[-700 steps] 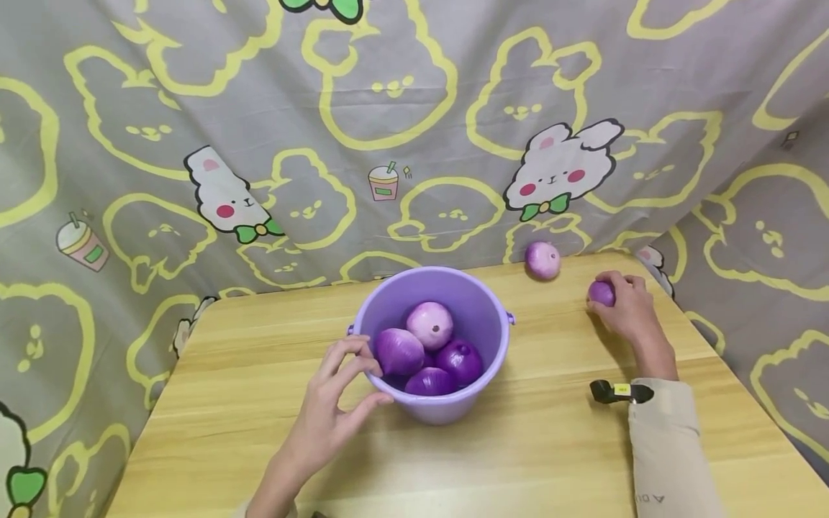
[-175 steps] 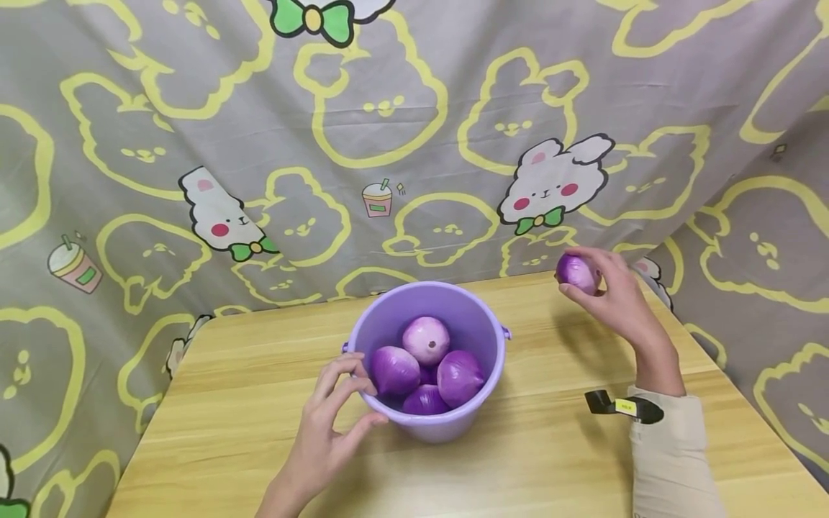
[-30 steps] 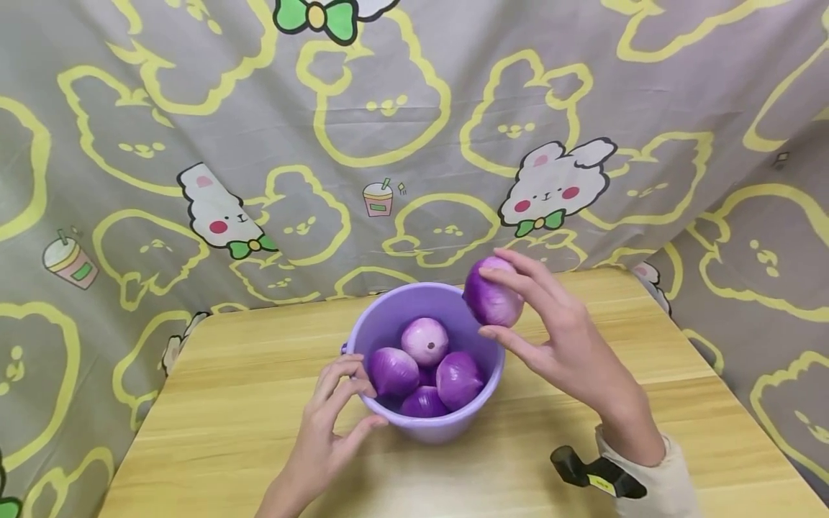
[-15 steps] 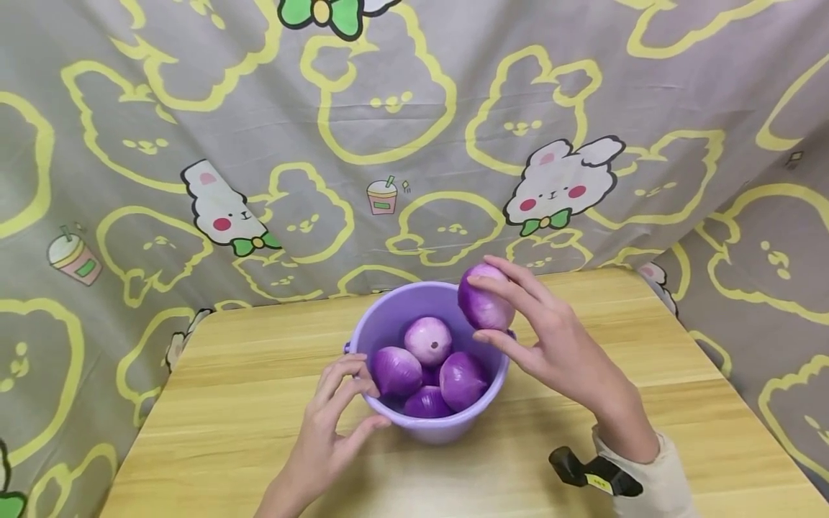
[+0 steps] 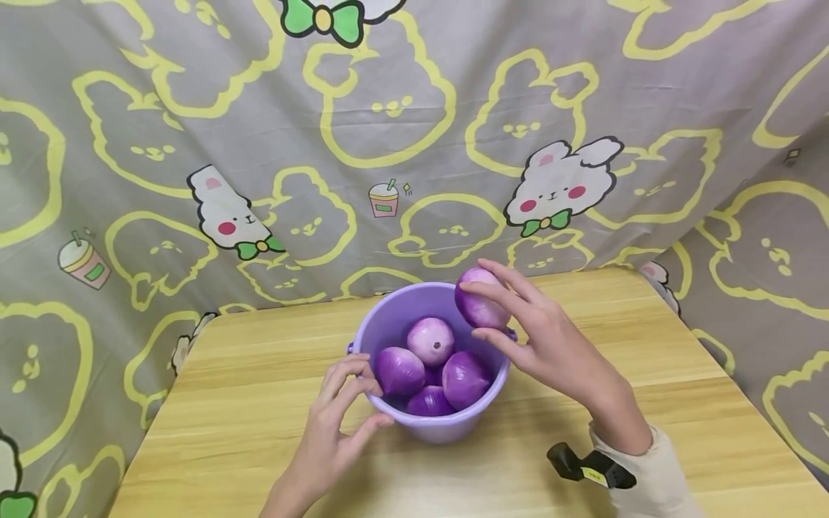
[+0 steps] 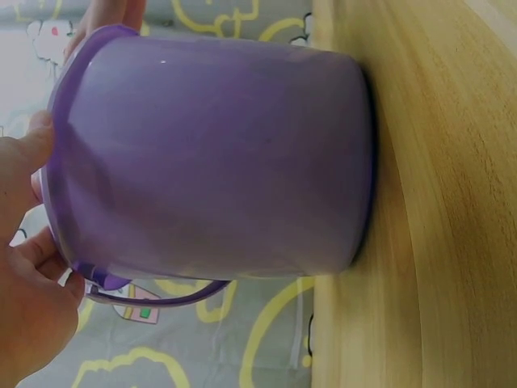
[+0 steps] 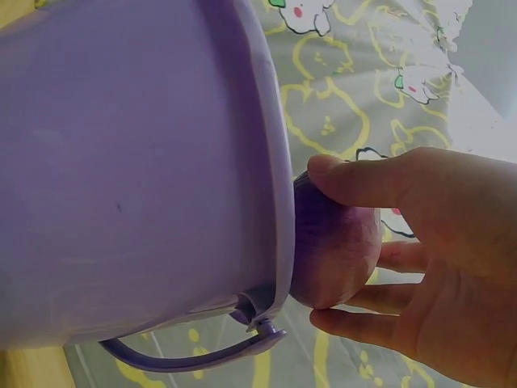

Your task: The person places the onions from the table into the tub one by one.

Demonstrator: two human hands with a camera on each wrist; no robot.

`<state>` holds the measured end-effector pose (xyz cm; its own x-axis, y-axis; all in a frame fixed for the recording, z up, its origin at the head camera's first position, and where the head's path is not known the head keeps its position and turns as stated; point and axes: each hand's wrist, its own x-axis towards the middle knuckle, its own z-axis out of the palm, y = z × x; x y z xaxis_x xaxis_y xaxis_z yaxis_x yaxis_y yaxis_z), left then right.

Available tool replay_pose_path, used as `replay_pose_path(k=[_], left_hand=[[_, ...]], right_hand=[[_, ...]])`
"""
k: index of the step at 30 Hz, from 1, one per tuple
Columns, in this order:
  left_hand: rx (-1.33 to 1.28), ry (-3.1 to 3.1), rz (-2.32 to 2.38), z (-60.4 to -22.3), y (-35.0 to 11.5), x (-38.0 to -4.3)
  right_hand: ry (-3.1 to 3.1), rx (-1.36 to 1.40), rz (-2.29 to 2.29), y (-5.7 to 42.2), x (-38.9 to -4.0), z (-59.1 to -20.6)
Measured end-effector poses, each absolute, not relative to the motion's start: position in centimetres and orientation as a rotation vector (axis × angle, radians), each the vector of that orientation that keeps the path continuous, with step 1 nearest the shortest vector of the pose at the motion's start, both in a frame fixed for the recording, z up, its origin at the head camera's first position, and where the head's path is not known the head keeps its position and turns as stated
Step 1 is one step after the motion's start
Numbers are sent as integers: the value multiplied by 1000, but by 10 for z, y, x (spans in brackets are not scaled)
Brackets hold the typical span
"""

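Note:
A purple bucket (image 5: 435,432) stands upright on the table, its folded-down handle (image 6: 182,301) visible in the left wrist view. Several red onions lie inside, among them a pale one (image 5: 430,342) at the back and darker ones (image 5: 399,371) nearer the front. My left hand (image 5: 333,417) grips the rim at the near left, fingertips over the edge and thumb outside. Above the bucket's right rim, my right hand (image 5: 540,338) holds another red onion (image 5: 481,301) between thumb and fingers. In the right wrist view this onion (image 7: 335,246) appears just beyond the rim.
The wooden table (image 5: 246,381) extends around the bucket. Behind it hangs a grey curtain (image 5: 427,108) with yellow animal outlines, meeting the table's back edge. A black strap-like device (image 5: 592,466) sits on my right wrist by the beige sleeve (image 5: 654,482).
Two onions at the table's back right have left it: one lies in the bucket, the other is in my right hand, which has come left over the rim. My left hand stays at the rim.

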<state>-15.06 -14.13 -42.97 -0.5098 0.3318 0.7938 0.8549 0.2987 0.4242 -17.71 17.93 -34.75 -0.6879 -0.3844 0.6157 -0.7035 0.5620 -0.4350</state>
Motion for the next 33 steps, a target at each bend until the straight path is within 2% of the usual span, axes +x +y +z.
replay_pose_path(k=[15,33], left_hand=[[-1058,-1987,-1163,-426,-142,-148],[-1044,-2044,-1166,-419,-146,-143]], right_hand=[[-2290,928,941,178,-178,-347],[-2283,854,926,195,-183,-351]])
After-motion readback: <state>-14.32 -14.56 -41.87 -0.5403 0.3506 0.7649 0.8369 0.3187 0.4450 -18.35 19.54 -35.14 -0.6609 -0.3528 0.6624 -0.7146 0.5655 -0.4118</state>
